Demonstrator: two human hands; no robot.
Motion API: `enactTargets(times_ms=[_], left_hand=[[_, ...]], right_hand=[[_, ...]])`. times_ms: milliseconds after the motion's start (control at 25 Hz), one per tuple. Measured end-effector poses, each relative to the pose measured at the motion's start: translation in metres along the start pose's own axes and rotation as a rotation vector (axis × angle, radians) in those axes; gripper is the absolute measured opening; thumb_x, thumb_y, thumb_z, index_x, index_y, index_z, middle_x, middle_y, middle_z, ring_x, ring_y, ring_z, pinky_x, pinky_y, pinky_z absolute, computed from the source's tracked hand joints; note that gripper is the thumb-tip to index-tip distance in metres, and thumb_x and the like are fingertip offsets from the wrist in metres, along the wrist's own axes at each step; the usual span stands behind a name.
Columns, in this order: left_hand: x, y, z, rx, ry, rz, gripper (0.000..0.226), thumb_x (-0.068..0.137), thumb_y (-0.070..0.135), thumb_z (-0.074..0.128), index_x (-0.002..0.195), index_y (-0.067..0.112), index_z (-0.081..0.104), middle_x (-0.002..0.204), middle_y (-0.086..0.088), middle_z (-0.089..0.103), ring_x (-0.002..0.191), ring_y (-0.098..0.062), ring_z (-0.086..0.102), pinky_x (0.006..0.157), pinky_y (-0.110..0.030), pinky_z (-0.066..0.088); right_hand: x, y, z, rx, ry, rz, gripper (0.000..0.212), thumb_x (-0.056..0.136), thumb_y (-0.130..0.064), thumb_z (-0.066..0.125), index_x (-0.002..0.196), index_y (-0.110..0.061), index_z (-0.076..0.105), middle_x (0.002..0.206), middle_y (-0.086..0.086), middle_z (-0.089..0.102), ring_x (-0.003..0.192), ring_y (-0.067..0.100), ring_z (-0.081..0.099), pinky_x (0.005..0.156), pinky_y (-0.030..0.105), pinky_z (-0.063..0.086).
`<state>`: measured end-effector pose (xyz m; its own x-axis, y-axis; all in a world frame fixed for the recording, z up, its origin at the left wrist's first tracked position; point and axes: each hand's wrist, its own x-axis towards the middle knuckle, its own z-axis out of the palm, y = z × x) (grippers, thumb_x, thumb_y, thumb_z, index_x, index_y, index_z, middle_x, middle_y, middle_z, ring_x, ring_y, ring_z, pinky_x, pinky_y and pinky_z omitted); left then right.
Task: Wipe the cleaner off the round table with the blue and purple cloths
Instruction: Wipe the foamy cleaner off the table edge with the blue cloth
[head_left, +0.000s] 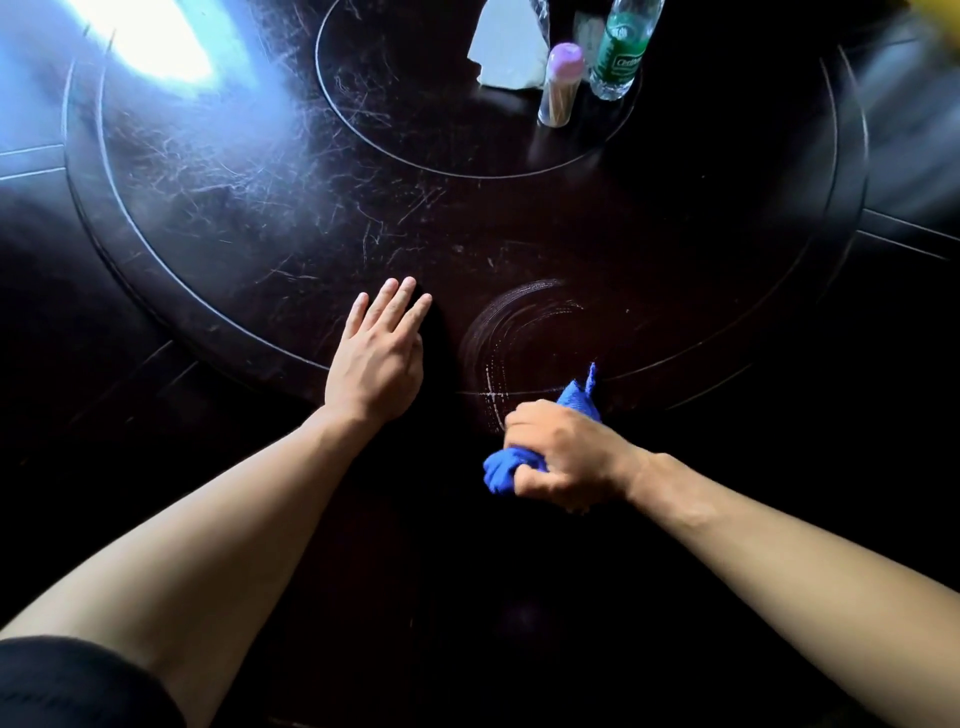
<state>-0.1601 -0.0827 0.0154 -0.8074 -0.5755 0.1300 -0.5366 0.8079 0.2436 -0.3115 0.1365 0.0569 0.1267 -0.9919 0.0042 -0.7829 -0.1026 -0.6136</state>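
My right hand (561, 457) is balled into a fist around the blue cloth (524, 457), which is bunched up and pokes out both above my knuckles and below my fingers, a little right of the frame's centre and low on the dark round table (249, 218). Just above the cloth, pale curved streaks of cleaner (511, 338) ring a patch of the tabletop. My left hand (376, 358) lies flat on the table to the left of those streaks, palm down, fingers stretched out and close together, holding nothing. The purple cloth I cannot make out here. At the top of the frame, on the inner disc of the table, stand a clear bottle with a green label (621, 52), a toothpick holder with a purple cap (558, 88) and a white paper (506, 49)
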Motion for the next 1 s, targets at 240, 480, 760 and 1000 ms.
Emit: enactTargets(times_ms=[240,480,760,1000], left_hand=[[0.001,0.003,0.0,-0.002,-0.005,-0.013,0.056,0.097,0.023,0.034,0.152,0.017,0.043,0.164,-0.007,0.033,0.155,-0.023,0.023,0.127,-0.048,0.015],[0.001,0.003,-0.002,-0.021,0.012,-0.015,0.056,0.096,0.023,0.035,0.151,0.016,0.045,0.163,-0.007,0.034,0.155,-0.023,0.023,0.127,-0.048,0.015],[0.001,0.004,-0.001,-0.028,0.014,-0.023,0.057,0.095,0.023,0.035,0.151,0.017,0.045,0.163,-0.006,0.034,0.155,-0.022,0.023,0.127,-0.048,0.016],[0.001,0.005,0.0,-0.014,0.022,-0.022,0.057,0.095,0.024,0.035,0.15,0.017,0.046,0.163,-0.007,0.035,0.154,-0.023,0.025,0.127,-0.048,0.016]], right_hand=[[-0.021,0.078,-0.071,0.145,0.786,0.686,0.038,0.08,-0.053,0.045,0.065,-0.019,0.053,0.063,0.003,0.055,0.065,0.027,0.06,0.058,0.028,0.039],[-0.033,0.096,-0.071,-0.22,0.738,1.295,0.04,0.082,-0.056,0.05,0.103,-0.026,0.063,0.122,0.01,0.046,0.115,0.039,0.043,0.104,0.049,0.033],[-0.025,0.077,-0.051,-0.254,0.783,1.31,0.053,0.084,-0.065,0.052,0.128,-0.036,0.051,0.128,0.011,0.041,0.117,0.04,0.043,0.102,0.054,0.034],[-0.018,0.073,-0.052,-0.221,0.81,1.372,0.056,0.086,-0.07,0.037,0.138,-0.048,0.036,0.137,0.008,0.033,0.121,0.04,0.037,0.099,0.059,0.033]])
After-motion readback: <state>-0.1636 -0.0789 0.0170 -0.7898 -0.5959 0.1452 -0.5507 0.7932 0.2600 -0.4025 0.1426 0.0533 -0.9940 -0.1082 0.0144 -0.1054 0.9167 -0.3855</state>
